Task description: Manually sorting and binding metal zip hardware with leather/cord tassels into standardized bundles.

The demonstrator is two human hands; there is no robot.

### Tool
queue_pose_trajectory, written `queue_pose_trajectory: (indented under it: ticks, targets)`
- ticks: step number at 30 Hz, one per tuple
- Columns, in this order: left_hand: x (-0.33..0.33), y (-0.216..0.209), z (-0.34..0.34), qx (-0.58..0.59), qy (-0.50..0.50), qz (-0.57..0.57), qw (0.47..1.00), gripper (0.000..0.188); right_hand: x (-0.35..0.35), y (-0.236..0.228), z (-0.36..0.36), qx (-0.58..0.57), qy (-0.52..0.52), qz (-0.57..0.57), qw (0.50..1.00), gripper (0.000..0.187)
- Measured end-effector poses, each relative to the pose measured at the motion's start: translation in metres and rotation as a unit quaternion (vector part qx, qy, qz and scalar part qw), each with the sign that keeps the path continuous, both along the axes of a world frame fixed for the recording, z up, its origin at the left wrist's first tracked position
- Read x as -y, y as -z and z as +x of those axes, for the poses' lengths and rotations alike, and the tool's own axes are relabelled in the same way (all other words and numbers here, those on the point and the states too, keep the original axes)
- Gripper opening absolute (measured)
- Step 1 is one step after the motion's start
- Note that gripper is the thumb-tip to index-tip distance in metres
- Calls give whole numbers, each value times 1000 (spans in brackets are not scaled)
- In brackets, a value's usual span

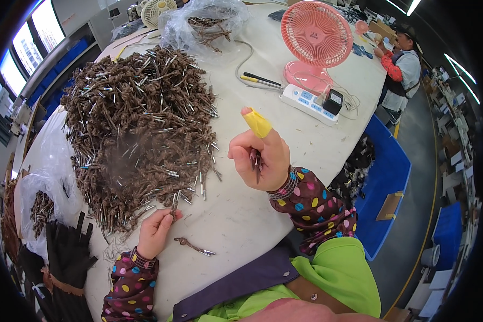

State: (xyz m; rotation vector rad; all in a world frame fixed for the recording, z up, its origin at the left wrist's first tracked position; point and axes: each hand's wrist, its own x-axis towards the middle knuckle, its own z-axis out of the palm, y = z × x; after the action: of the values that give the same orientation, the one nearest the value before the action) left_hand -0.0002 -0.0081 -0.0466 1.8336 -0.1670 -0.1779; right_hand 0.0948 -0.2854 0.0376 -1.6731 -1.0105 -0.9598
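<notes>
A large heap of knotted brown cords [139, 112] with silvery metal tips covers the left part of the table. At the heap's near edge my left hand [156, 232] pinches a brown cord [174, 205], its metal tips pointing away from me. Raised over the table to the right, my right hand [265, 158] is curled closed with its index finger stretched out, wrapped in yellow tape [258, 124]. Dark brown cord ends [256, 162] poke out of its curled fingers. A single knotted cord [194, 246] lies on the table just right of my left hand.
A pink fan [316, 33] and a white power strip [308, 104] stand beyond my right hand, with pens [260, 80] nearby. Plastic bags [201, 27] hold more cords. Black strips [67, 263] lie at left. A blue bin [383, 182] stands right; a co-worker [402, 70] is farther off.
</notes>
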Motion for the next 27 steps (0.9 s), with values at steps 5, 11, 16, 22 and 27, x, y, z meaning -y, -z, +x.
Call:
queue_pose_trajectory:
  ticks: [5,11,16,22,27]
  targets:
    - [0,-4,5,11,-2,24,1000,21,-6,-8,-17,32,-38,-67,997,46]
    - [3,-2,0,25,8,19,999,21,-34,34,-26,-33,-101,-233,967,31]
    - [2,2,-4,31,2,78,996,21,-46,63,-31,-34,-168,-301,938,27]
    - [3,-6,-1,50,10,73,996,21,-47,63,-25,-76,-184,-322,925,33]
    - [2,0,3,64,20,89,994,20,-46,60,-23,-108,-167,-308,930,32]
